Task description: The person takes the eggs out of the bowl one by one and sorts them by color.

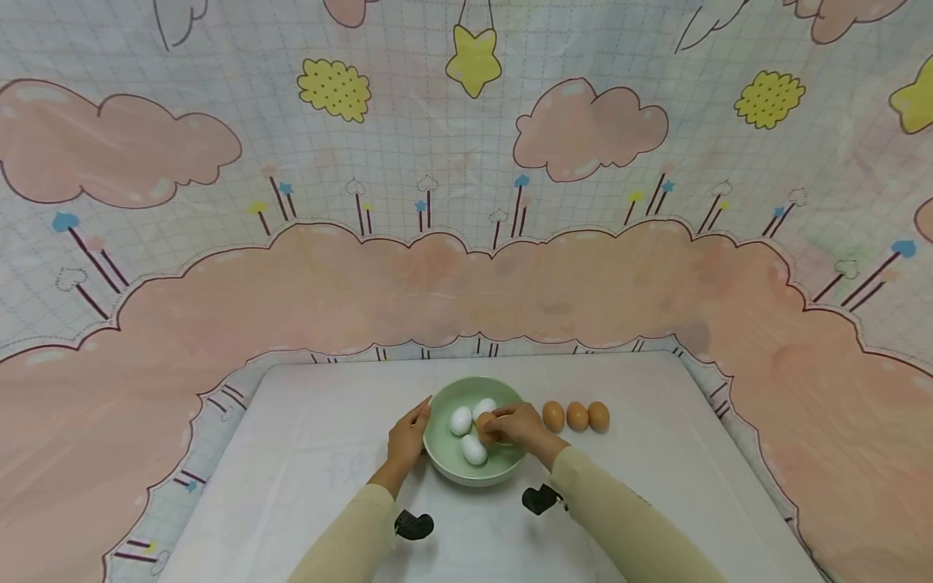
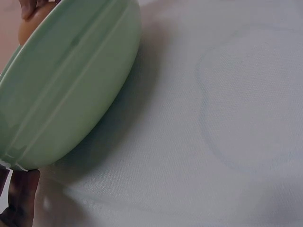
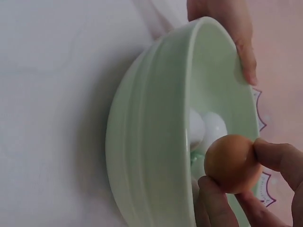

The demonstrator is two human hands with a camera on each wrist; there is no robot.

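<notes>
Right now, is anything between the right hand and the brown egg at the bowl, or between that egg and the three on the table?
Nothing visible separates the right hand from the brown egg, which it grips. Toward the row of brown eggs, the right rim of the green bowl stands between.

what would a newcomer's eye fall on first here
Probably the brown egg pinched in the right hand over the green bowl, its colour standing out against the three white eggs visible inside. Next, three more brown eggs in a row on the table, right of the bowl. Behind, peach clouds and yellow stars decorate the backdrop.
</notes>
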